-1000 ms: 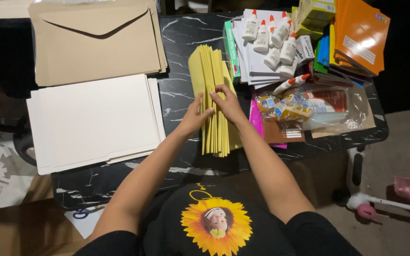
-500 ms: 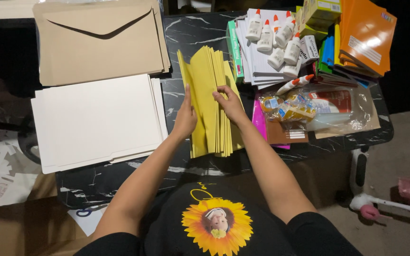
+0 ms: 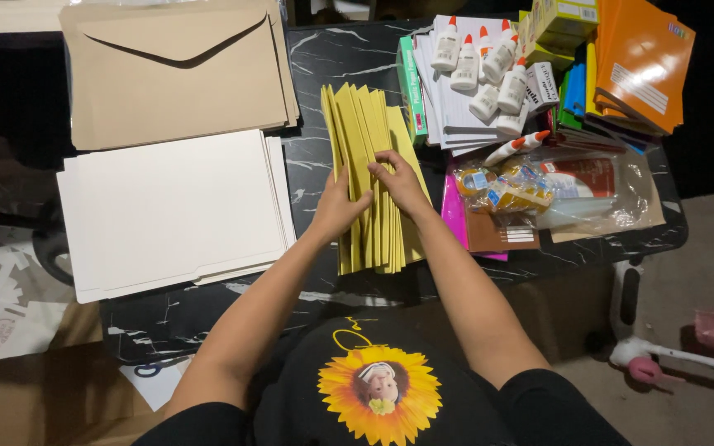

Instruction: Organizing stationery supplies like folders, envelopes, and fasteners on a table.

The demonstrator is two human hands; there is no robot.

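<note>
**Both hands on a fanned stack of yellow folders at mid-bench**

The stack of yellow folders (image 3: 371, 177) lies on the black marbled bench (image 3: 324, 58), roughly central. Its long axis runs away from the person, near end at the bench's front edge, far end fanned out toward the back. The left hand (image 3: 339, 205) presses flat against the stack's left side, fingers extended and together. The right hand (image 3: 400, 183) rests on top, fingers curled and pinching the upper sheets.

Left of the stack lies a pile of cream file folders (image 3: 173, 211); behind that, a stack of large tan envelopes (image 3: 177, 78), flap side up. To the right, a clear plastic bag (image 3: 572, 194) holds small tape rolls and a red item, not identifiable. White glue bottles (image 3: 489, 70) with orange caps lie on a stack of white notebooks (image 3: 456, 124). Orange folders (image 3: 642, 62) occupy the far right corner.
</note>
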